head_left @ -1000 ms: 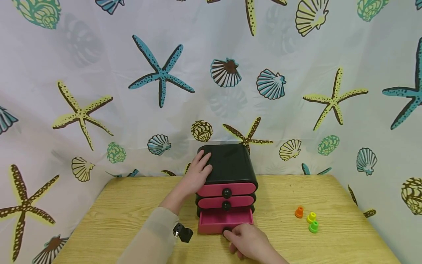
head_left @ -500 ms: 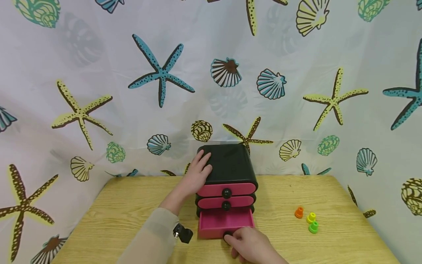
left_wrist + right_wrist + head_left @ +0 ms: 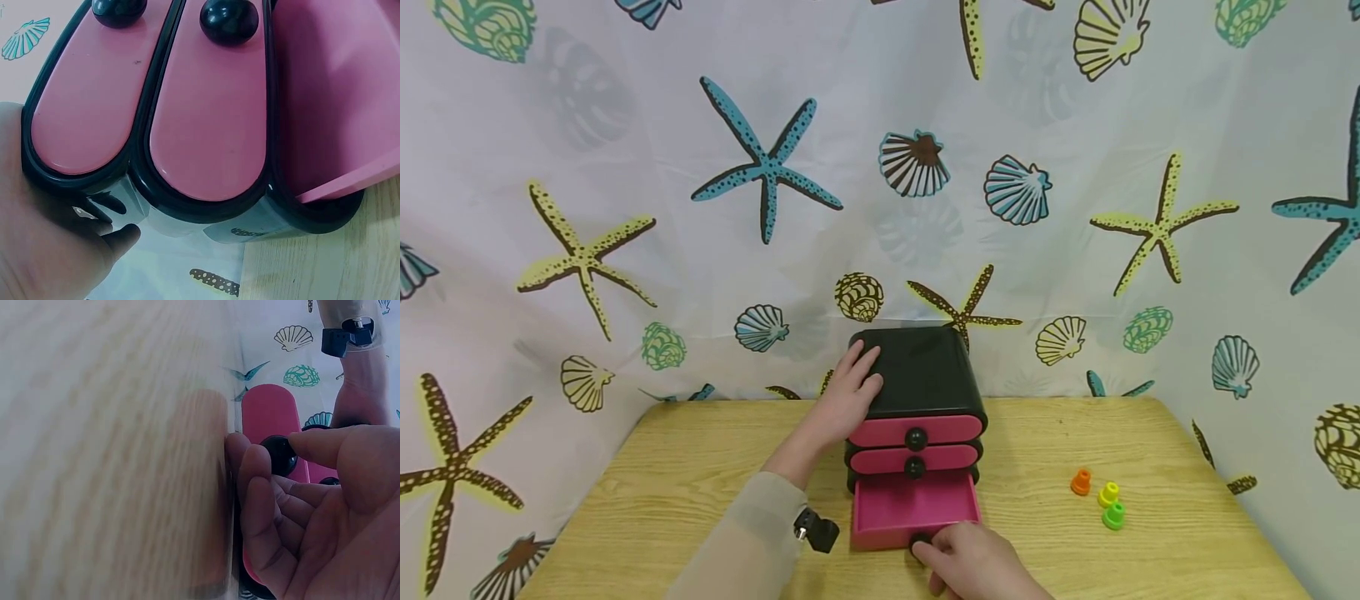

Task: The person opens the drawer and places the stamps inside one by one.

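A small black chest of drawers (image 3: 921, 367) with pink fronts stands on the table. My left hand (image 3: 844, 402) rests on its upper left edge, some fingers lying on the top and others against the side, as the left wrist view shows. The bottom pink drawer (image 3: 917, 500) is pulled well out, with nothing visible inside. At its front, my right hand (image 3: 976, 560) pinches the round black drawer knob (image 3: 279, 455) between thumb and fingers. The middle drawer (image 3: 209, 119) and top drawer (image 3: 87, 100) are closed, each with a black knob.
On the table (image 3: 700, 467), right of the chest, stand an orange peg-like piece (image 3: 1081, 482), a yellow one (image 3: 1108, 494) and a green one (image 3: 1114, 515). A patterned curtain (image 3: 820, 250) hangs behind. A black camera (image 3: 817, 531) sits on the left wrist.
My right hand has drawn the bottom drawer further out toward me, exposing more of its inside. The left hand stays where it was on the chest.
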The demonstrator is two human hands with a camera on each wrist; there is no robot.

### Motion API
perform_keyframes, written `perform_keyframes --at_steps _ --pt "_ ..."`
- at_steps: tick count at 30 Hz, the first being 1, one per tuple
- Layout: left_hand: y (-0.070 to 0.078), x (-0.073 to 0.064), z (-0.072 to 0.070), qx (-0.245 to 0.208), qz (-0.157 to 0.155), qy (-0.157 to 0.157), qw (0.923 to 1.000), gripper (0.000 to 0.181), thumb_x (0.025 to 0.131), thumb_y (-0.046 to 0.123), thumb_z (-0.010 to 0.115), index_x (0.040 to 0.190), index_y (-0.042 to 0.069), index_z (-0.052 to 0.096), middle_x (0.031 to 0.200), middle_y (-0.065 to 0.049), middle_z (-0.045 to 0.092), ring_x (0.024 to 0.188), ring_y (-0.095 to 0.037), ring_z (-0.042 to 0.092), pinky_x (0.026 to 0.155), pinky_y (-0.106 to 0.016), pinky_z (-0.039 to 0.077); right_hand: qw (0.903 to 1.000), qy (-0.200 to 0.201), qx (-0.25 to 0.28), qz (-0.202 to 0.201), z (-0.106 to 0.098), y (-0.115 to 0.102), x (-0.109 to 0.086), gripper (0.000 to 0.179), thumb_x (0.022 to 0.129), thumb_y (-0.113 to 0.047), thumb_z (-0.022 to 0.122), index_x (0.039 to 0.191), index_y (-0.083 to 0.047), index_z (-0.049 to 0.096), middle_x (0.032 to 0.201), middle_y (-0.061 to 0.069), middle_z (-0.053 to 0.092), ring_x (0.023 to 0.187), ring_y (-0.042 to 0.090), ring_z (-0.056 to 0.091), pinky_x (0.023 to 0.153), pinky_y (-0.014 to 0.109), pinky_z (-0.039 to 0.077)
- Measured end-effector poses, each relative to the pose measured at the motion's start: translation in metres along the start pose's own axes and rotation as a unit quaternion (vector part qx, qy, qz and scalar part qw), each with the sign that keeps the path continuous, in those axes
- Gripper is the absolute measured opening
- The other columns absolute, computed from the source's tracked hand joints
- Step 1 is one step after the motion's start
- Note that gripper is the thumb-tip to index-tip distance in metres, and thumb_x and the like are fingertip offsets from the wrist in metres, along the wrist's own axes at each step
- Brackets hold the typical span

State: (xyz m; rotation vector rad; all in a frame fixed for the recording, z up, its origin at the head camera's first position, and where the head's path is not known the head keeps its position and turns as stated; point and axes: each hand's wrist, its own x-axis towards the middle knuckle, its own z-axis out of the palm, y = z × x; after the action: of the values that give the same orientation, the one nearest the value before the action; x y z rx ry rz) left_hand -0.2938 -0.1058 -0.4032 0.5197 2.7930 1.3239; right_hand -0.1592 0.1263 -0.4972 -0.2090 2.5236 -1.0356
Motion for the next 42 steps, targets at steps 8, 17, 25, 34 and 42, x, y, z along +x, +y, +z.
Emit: perform_keyframes --at_steps 8,17,25,34,42 --pt "0.0009 -0.0006 -0.0001 0.000 -0.002 -0.001 1.0000 0.064 0.119 0.036 0.038 0.178 0.013 0.025 0.186 -0.011 0.001 0.170 -0.038 -0.001 0.130 -0.069 0.015 0.9999 0.005 -0.006 -0.012 -0.0004 -0.0009 -0.0026 0.046 0.109 -0.043 0.066 0.074 -0.017 0.075 0.069 -0.003 0.070 0.063 0.017 0.058 0.065 0.036 0.045" --pt "-0.0030 0.0012 0.0011 0.007 -0.006 -0.001 1.0000 0.063 0.120 0.037 0.037 0.178 0.015 0.024 0.186 -0.008 0.000 0.170 -0.036 -0.001 0.130 -0.068 0.015 0.9999 0.008 -0.010 -0.008 0.0014 -0.0023 -0.0033 0.044 0.110 -0.044 0.067 0.075 -0.018 0.075 0.069 -0.003 0.069 0.066 0.018 0.059 0.068 0.037 0.046" --pt "-0.0017 0.0000 0.0004 0.004 -0.006 -0.006 1.0000 0.065 0.120 0.038 0.038 0.179 0.016 0.023 0.186 -0.008 -0.002 0.170 -0.036 -0.002 0.130 -0.069 0.015 0.9999 0.006 -0.012 -0.010 0.0027 -0.0027 -0.0065 0.044 0.110 -0.043 0.067 0.074 -0.017 0.074 0.068 -0.003 0.069 0.064 0.017 0.058 0.066 0.036 0.044" --pt "-0.0019 0.0012 0.0005 -0.002 -0.004 -0.008 1.0000 0.065 0.120 0.039 0.039 0.179 0.016 0.022 0.186 -0.007 -0.002 0.170 -0.035 -0.002 0.130 -0.068 0.015 0.9995 0.008 -0.020 -0.024 0.0041 -0.0002 -0.0059 0.045 0.110 -0.042 0.068 0.072 -0.018 0.073 0.065 -0.004 0.067 0.062 0.016 0.056 0.064 0.034 0.042" --pt "-0.0090 0.0056 0.0015 -0.001 -0.001 -0.011 0.9999 0.066 0.119 0.042 0.038 0.179 0.018 0.022 0.186 -0.004 -0.003 0.170 -0.033 -0.003 0.131 -0.067 0.014 0.9991 0.012 -0.028 -0.028 0.0051 0.0009 -0.0054 0.047 0.109 -0.043 0.068 0.070 -0.018 0.073 0.063 -0.005 0.065 0.060 0.016 0.055 0.062 0.032 0.040"
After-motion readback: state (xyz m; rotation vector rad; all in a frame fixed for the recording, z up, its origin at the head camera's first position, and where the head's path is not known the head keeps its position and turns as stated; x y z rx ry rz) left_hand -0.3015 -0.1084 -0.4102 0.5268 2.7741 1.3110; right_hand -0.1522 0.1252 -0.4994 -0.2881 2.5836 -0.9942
